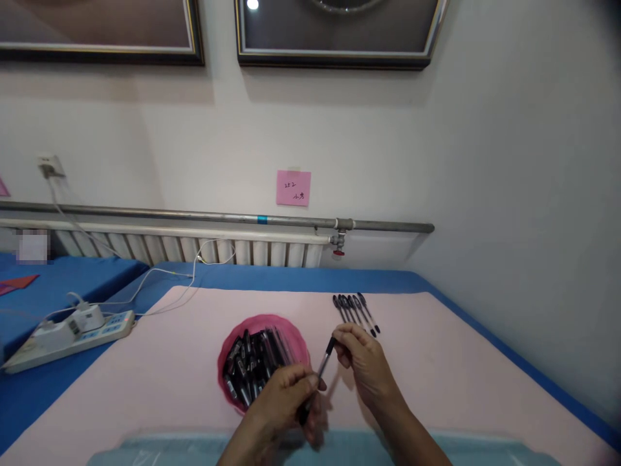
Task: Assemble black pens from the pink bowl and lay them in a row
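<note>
A black pen (324, 366) is held between both hands above a pink mat (460, 375). My left hand (286, 398) is closed around its lower barrel. My right hand (363, 362) pinches the cap end at the top. Just left of the hands sits a red bowl (228, 353) filled with several black pens. Beyond my right hand, a row of several capped pens (356, 312) lies side by side on the mat.
A white power strip (72, 331) with plugs and cables lies on the blue cloth at the left. A radiator and pipe (218, 219) run along the wall behind. A pale blue tray edge (194, 446) shows at the bottom.
</note>
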Motion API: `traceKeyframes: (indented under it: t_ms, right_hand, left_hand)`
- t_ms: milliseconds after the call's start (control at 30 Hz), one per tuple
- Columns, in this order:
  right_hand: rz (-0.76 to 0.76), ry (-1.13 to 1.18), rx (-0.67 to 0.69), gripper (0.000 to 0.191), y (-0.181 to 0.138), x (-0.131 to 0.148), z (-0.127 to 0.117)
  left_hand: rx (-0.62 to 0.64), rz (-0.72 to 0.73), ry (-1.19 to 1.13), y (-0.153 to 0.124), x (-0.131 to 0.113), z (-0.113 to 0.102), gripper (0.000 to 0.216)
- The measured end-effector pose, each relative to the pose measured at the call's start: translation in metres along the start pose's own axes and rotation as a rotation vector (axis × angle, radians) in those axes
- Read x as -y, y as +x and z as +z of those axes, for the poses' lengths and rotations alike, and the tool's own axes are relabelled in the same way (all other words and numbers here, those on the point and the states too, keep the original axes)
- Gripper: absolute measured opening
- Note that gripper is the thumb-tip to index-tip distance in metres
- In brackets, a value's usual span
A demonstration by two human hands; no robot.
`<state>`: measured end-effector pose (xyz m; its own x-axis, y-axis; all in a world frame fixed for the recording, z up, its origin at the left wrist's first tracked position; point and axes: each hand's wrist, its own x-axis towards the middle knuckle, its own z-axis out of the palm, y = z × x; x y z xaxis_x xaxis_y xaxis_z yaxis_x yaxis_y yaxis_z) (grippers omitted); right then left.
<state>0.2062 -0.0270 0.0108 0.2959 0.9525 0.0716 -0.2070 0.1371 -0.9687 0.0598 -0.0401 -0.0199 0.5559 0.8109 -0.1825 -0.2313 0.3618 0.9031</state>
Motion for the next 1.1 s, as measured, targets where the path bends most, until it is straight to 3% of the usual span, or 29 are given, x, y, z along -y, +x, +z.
traceKeyframes:
  t_ms: [200,433,667,833,1000,1100]
  right_hand:
    - [0.020,0.078,-0.075,0.013,-0.001,-0.017,-0.001]
    - [-0.022,0.141,-0.192,0.023,0.018,-0.005,-0.033]
    - [0.111,0.033,0.001,0.021,-0.005,-0.013,-0.019]
    - [0.145,-0.055,0.075,0.021,-0.014,-0.026,-0.021]
    - [0.128,-0.235,0.191,0.017,-0.031,-0.019,-0.013]
    - [0.234,-0.268,0.331,0.013,-0.048,-0.016,0.001]
  left_hand:
    - [-0.013,-0.031,0.063,-0.003,-0.003,-0.003,0.039]
    - [-0.129,-0.032,0.042,-0.011,-0.012,-0.002,0.035]
    - [-0.227,-0.072,-0.124,-0.008,-0.015,-0.001,0.035]
    - [-0.185,-0.020,-0.183,-0.010,-0.019,-0.006,0.029]
    - [-0.207,0.008,-0.238,-0.010,-0.018,-0.012,0.025]
    - [-0.286,0.045,-0.303,-0.009,-0.018,-0.015,0.023]
